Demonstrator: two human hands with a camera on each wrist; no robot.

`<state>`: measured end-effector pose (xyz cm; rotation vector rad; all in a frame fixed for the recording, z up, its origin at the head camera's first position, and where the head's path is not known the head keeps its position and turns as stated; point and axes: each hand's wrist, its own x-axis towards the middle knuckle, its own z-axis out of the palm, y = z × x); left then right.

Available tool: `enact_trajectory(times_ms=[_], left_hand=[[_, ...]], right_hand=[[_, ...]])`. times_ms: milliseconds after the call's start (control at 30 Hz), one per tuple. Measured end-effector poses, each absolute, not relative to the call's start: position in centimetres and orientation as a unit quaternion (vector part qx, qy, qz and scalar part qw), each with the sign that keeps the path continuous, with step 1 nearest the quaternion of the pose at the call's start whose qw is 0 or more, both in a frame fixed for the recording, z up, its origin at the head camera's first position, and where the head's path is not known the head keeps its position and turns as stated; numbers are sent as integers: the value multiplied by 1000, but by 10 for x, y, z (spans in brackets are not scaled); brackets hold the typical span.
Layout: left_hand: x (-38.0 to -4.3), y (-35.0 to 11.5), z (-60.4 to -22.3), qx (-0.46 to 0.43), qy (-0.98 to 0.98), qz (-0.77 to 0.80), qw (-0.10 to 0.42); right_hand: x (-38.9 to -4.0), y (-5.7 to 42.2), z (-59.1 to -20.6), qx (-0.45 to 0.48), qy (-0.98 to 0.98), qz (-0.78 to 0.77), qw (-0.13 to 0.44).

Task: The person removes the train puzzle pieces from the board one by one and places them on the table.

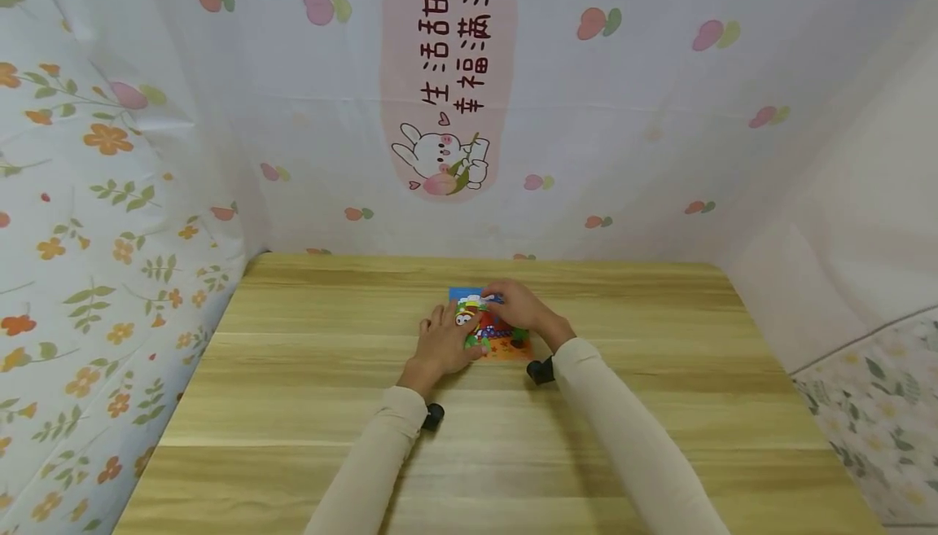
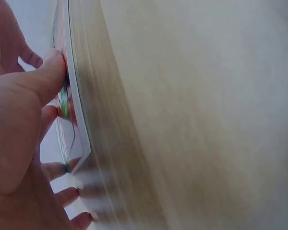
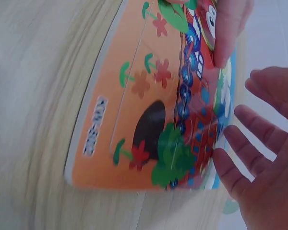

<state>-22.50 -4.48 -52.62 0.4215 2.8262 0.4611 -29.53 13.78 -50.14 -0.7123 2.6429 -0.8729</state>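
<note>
A thin, colourful cartoon picture board (image 1: 522, 348), with cut lines like a jigsaw puzzle, lies on the wooden table. It has an orange lower part (image 3: 120, 158) with flowers, and a blue top strip. My left hand (image 1: 445, 343) rests over its left side with fingers spread; in the left wrist view the thumb (image 2: 50, 72) presses the picture near the board's edge. My right hand (image 1: 519, 305) reaches over the upper right part from the right, fingers loosely bent. In the right wrist view its fingertips (image 3: 225, 160) are right at the picture's surface, and no piece shows between them.
The wooden table (image 1: 308, 405) reaches back to a white cloth wall (image 1: 293, 136) with printed fruit and writing. A flowered curtain (image 1: 95, 274) hangs on the left, and pale fabric (image 1: 850, 291) on the right. Black straps with small devices (image 1: 541, 370) sit at both wrists.
</note>
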Motion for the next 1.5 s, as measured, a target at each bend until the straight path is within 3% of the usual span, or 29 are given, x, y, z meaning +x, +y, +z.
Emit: enact_trajectory(times_ms=[233,567,933,1233,1500], left_hand=[[-223,-39,-523,137,969,162,127],[-224,-42,-522,123,971,163,128],[-225,-43,-521,120,968,188,118],[-222,-43,-523,114,969,186,116],[-223,-43,-528,116,970,185,107]], right_hand=[[-299,130,-505,-246,915,-296,120],[-303,112,-510,-167,910,-329,189],[-309,110,-508,-124,895,-375,207],[-309,103,-510,-138,915,-332,180],[-313,102,-514,-97,907,-344,224]])
